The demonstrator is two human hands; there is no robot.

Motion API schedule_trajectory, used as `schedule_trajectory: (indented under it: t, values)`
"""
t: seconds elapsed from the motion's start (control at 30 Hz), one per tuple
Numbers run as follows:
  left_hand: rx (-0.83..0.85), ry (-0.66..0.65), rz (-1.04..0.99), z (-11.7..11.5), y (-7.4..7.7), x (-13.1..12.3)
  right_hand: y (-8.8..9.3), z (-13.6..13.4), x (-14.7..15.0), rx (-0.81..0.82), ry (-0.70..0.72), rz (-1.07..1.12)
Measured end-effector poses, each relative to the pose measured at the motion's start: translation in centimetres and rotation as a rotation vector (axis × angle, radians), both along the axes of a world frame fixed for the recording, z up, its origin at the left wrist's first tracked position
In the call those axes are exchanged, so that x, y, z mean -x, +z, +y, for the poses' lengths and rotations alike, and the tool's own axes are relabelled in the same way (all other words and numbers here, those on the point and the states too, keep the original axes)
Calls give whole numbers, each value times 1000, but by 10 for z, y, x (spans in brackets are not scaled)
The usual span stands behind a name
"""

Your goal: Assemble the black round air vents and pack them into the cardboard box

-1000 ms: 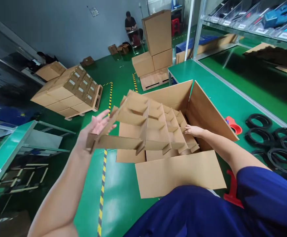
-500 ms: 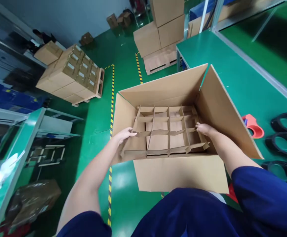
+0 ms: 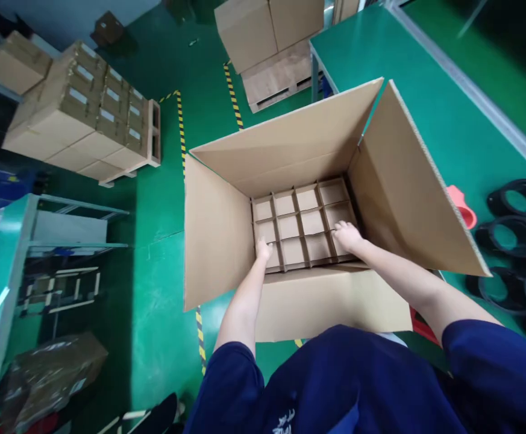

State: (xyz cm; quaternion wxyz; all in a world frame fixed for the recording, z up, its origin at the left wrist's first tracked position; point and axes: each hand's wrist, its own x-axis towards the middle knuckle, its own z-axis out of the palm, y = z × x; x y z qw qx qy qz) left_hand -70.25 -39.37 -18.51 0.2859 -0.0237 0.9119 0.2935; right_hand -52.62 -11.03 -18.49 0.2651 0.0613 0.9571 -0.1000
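Note:
A big open cardboard box (image 3: 285,158) stands in front of me with its flaps raised. Low inside it sits a cardboard divider grid (image 3: 299,213), its crossed strips forming several square cells. At the grid's near left side, my left hand (image 3: 264,248) has its fingers closed on a strip. My right hand (image 3: 346,236) grips the same grid near its right side, fingers bent over a strip. Some fingertips are hidden behind the strips. The near flap (image 3: 330,304) hangs outward toward my body.
A green table (image 3: 402,108) on the right bears a red tape dispenser (image 3: 462,207) and several black rings (image 3: 511,235). Stacked cartons (image 3: 86,120) stand on a pallet at left, more cartons (image 3: 267,30) behind. A metal-framed bench (image 3: 12,241) is at far left.
Both hands have moved down into the box with the divider grid, which now lies lower and flatter between the walls. The hands are closer together, and the view has tilted down.

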Motion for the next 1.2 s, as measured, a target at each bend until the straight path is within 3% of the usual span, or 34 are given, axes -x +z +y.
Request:
schedule_trajectory:
  t: [0.1,0.2,0.33,0.43,0.57,0.77,0.97,1.1,1.2]
  values:
    - [-79,-150,-1,24,13,-46,40,-51,-39,126,-19,85]
    - [-160,-323,16,29,25,-77,67,-91,-87,357,71,260]
    - [-332,-406,118,40,13,-99,80,-89,-154,365,-52,247]
    - [-423,-539,201,51,16,-142,93,-65,-223,301,-234,271]
    - [-521,-797,245,85,36,-229,108,-15,-325,171,-548,406]
    - [-615,-1268,65,190,59,-393,112,64,-499,76,-1079,539]
    - [-666,-1509,-123,285,90,-566,98,129,-680,46,-1530,584]
    - [-646,-1616,-220,325,106,-632,88,169,-777,66,-1843,601]
    - [-605,-1622,-246,348,112,-655,76,208,-815,114,-2018,670]
